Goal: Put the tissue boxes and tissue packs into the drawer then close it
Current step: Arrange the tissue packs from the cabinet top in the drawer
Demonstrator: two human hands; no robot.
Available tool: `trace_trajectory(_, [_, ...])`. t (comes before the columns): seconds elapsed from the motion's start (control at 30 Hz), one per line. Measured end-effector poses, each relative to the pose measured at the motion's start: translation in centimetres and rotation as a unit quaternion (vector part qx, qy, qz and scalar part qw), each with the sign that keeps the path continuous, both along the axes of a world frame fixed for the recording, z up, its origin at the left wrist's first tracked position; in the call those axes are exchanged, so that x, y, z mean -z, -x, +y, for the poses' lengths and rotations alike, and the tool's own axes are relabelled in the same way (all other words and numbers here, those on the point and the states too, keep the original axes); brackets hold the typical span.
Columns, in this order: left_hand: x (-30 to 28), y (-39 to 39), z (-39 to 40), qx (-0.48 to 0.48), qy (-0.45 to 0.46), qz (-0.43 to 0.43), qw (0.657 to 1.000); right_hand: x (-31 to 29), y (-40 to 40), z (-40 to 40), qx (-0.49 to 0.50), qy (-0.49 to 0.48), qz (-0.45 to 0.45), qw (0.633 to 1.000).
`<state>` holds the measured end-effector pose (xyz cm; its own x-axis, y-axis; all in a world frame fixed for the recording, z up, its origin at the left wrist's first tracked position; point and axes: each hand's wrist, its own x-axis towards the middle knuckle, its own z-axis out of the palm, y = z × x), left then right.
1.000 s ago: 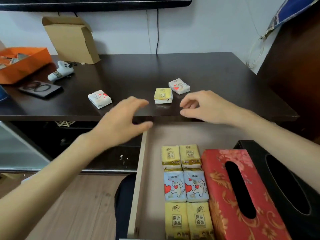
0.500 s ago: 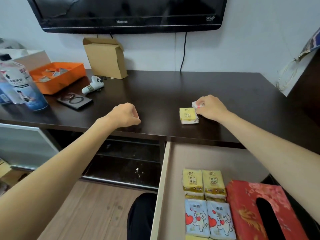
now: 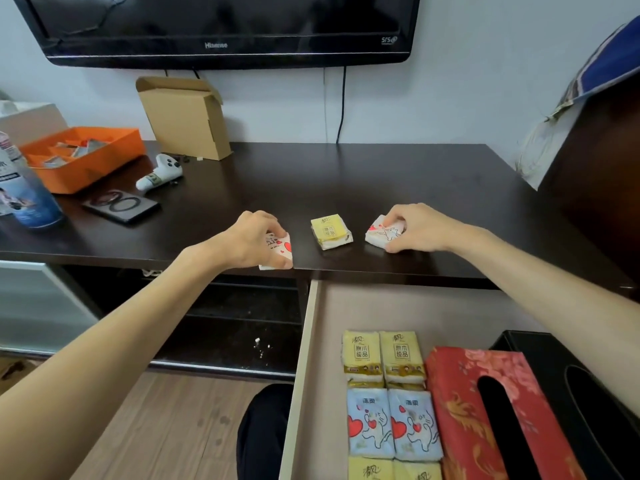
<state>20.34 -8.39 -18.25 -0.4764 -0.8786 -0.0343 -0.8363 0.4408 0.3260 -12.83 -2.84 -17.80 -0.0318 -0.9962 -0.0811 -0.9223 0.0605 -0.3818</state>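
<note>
I have both hands out on the dark wooden tabletop [image 3: 381, 174], each taking up one of the small tissue packs left there. My left hand [image 3: 249, 242] is curled round a white plastic-wrapped tissue pack with red hearts [image 3: 280, 249] right at the front edge of the top, thumb beneath and fingers over it. My right hand [image 3: 415, 228] pinches a second white tissue pack printed with a cat and hearts [image 3: 382, 233], which lies flat on the wood a little further back. Between the two sits a yellow tissue pack [image 3: 330, 232] that neither hand touches. Below and in front of me the pale wooden drawer [image 3: 304, 358] stands pulled out, and it already holds rows of yellow packs [image 3: 382, 355] and blue-white heart packs [image 3: 393, 424], with a red floral tissue box [image 3: 460, 403] just beside them and a black tissue box [image 3: 540, 362] against that on the far right. By my reckoning I am in the gathering step, nearly done: three packs remain on top. Next I would lift both packs clear of the edge, bring them down and back over the drawer, and set them on the bare strip behind the yellow row, then return for the yellow one before pushing the drawer home.
</note>
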Motion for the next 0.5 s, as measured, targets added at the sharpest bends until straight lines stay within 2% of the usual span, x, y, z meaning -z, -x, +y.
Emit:
trace_trajectory(0.17, [-0.8, 0.1, 0.1, 0.033, -0.048, -0.062, 0.996, 0.7, 0.7, 2.0, -0.007, 0.0, -0.029, 1.0])
trace_trajectory(0.3, [-1.5, 0.9, 1.5, 0.047, -0.032, -0.079, 0.995, 0.3, 0.5, 3.6, -0.016, 0.032, -0.005, 0.999])
trace_trajectory(0.43, [-2.3, 1.8, 6.2, 0.077, -0.032, -0.002, 0.996, -0.4, -0.8, 8.1, -0.044, 0.057, -0.04, 0.997])
trace_trajectory(0.5, [-2.1, 2.2, 10.2, 0.111, -0.057, 0.047, 0.991, -0.1, -1.8, 11.8, -0.081, 0.034, -0.063, 0.994])
